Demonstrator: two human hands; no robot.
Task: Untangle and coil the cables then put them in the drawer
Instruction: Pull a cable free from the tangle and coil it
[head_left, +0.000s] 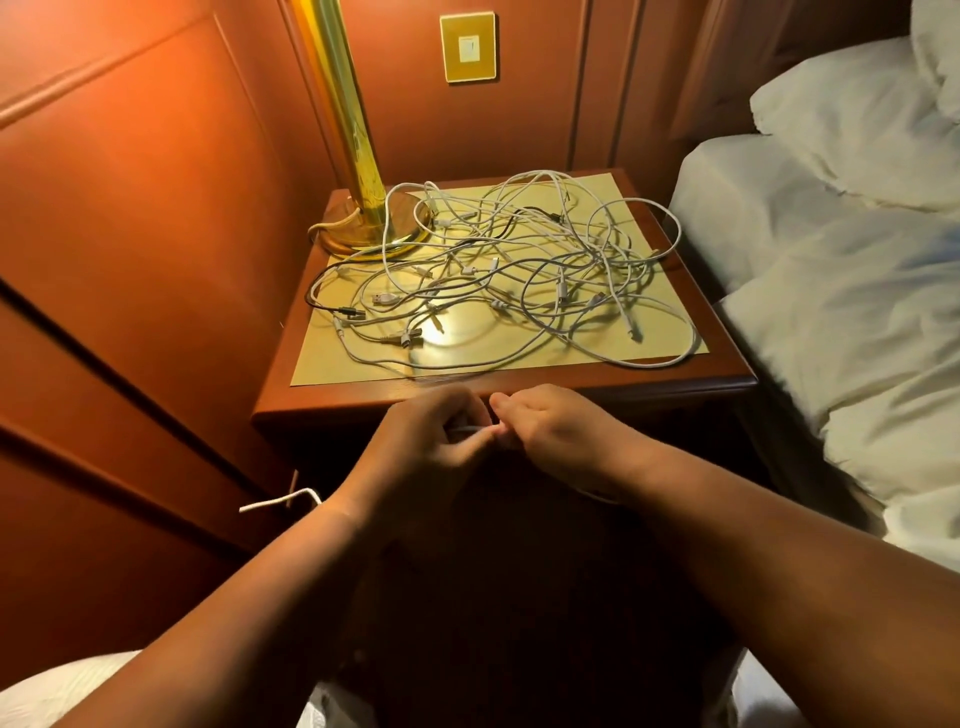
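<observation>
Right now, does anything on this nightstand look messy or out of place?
Yes. A tangled heap of white cables sprawls across the wooden nightstand, one loop draped round the brass lamp base. Another white cable end dangles beside the nightstand's left side.

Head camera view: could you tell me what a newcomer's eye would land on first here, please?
First the tangle of cables, mostly white with a dark one at its left edge, sprawled over the nightstand. Next the brass lamp at the nightstand's back left corner, its base partly ringed by cable loops. Then the left hand and right hand, meeting just before the nightstand's front edge and pinching a thin white cable between them.
</observation>
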